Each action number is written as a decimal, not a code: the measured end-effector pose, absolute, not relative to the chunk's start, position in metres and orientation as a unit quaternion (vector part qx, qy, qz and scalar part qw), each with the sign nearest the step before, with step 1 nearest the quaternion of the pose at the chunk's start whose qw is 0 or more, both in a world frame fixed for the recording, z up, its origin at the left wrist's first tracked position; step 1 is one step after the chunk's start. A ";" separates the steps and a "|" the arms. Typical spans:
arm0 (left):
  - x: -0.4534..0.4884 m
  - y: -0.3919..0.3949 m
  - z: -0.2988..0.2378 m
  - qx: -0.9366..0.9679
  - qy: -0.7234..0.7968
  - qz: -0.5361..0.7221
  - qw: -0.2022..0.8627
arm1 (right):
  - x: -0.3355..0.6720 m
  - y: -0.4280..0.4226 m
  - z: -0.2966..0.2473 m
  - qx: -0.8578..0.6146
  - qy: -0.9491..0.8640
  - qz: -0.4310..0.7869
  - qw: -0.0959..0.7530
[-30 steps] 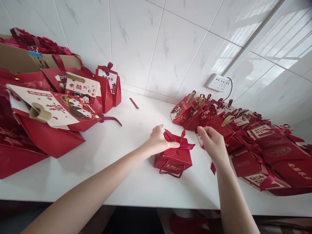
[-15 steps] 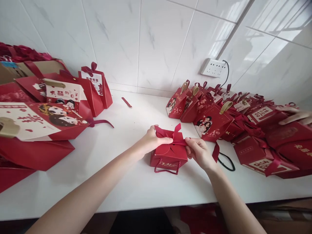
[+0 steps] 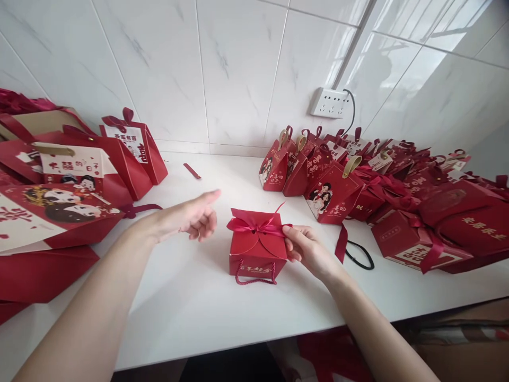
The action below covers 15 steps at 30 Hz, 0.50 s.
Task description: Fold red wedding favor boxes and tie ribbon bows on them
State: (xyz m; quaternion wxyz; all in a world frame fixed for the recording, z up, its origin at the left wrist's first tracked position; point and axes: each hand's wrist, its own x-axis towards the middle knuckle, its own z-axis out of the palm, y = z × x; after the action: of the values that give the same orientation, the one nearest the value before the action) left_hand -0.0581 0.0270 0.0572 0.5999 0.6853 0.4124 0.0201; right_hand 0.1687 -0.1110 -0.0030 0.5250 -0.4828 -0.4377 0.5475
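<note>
A red gift box with gold lettering and a twisted cord handle stands upright on the white counter. Across its top lies a satin ribbon bow, one thin tail pointing up. At the box's right side, my right hand pinches the ribbon's right end between thumb and forefinger; its other fingers curl beside the box wall. My left hand is in the air left of the box, apart from it. Its thumb is stretched out, the fingers are loosely bent, and it holds nothing.
Several larger red gift boxes crowd the left. Many small handled boxes fill the right, near a black cord loop and a loose ribbon. A red strip lies behind. A power strip hangs on the tiled wall.
My left hand has let go of the ribbon and moved left, away from the box. My right hand stays at the ribbon's right end. Another person's hand at the right edge is gone from view.
</note>
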 end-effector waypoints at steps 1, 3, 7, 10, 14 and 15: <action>-0.057 0.025 0.058 0.689 0.408 -0.010 0.599 | 0.169 -0.111 -0.003 -0.482 -0.439 0.548 0.524; -0.051 0.018 0.057 0.708 0.391 -0.034 0.587 | 0.169 -0.112 -0.003 -0.479 -0.438 0.552 0.523; -0.044 0.010 0.056 0.764 0.317 -0.010 0.562 | 0.169 -0.112 -0.004 -0.475 -0.436 0.559 0.521; -0.044 0.010 0.056 0.786 0.309 0.043 0.534 | 0.169 -0.112 -0.004 -0.479 -0.435 0.558 0.519; -0.046 0.011 0.054 0.782 0.282 0.047 0.554 | 0.169 -0.113 -0.004 -0.490 -0.435 0.557 0.510; -0.047 0.012 0.053 0.771 0.268 0.036 0.577 | 0.169 -0.113 -0.003 -0.493 -0.435 0.557 0.507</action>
State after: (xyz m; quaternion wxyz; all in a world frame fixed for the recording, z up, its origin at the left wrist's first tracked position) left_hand -0.0465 0.0116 0.0528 0.5771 0.7705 0.2683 0.0358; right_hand 0.1690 -0.1131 -0.0035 0.5071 -0.4932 -0.4347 0.5573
